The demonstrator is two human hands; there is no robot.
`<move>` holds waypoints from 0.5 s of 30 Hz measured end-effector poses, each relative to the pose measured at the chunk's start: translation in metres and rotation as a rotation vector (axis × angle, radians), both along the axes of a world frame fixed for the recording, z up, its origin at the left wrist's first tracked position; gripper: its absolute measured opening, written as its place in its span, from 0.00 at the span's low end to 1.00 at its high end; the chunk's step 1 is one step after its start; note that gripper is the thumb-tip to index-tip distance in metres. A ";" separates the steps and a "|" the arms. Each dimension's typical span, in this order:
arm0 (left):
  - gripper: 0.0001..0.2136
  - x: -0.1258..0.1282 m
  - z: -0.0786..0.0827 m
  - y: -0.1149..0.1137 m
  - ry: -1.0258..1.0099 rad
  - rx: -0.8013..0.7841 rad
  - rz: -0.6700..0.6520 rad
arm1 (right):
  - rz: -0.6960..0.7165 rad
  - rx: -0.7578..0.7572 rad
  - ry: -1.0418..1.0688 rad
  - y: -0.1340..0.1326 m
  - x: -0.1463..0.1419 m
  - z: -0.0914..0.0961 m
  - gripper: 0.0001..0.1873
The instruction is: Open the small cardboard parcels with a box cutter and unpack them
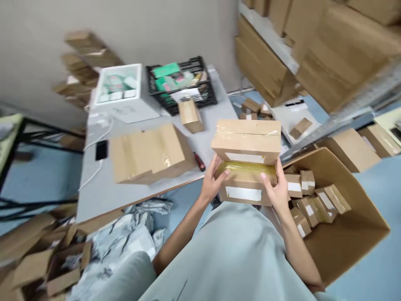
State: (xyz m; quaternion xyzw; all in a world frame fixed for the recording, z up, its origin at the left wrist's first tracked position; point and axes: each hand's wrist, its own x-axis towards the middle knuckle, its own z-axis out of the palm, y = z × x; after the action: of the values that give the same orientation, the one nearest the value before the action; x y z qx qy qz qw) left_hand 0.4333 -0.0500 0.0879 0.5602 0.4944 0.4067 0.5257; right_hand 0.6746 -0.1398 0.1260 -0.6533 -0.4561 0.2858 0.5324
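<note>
I hold two taped cardboard boxes stacked one on the other in front of my chest. The upper box and the lower box each carry a white label on the near side. My left hand grips the stack's left side, fingers curled round the lower box. My right hand clasps the right side, thumb lying on the lower box's top. To the right, below the stack, stands a large open carton with several small labelled boxes in it.
A grey table at the left bears a large taped box, a small box, a black crate, a white box, a phone and a red-handled tool. Shelves of cartons rise on the right; flattened boxes lie lower left.
</note>
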 end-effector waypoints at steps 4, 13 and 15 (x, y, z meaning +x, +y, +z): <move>0.44 -0.104 0.010 0.007 -0.019 0.073 0.188 | 0.209 0.011 -0.025 0.060 -0.095 0.006 0.51; 0.40 -0.290 0.023 0.051 -0.014 0.078 0.428 | 0.454 -0.036 -0.008 0.167 -0.284 0.021 0.54; 0.38 -0.320 0.022 0.062 -0.005 0.080 0.483 | 0.493 -0.038 0.009 0.185 -0.316 0.020 0.54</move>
State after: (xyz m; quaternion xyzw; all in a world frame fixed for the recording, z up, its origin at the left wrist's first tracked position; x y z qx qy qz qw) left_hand 0.1130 0.0119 0.1097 0.4449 0.5962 0.5413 0.3918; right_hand 0.3590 0.0453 0.1462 -0.5308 -0.5940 0.4183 0.4363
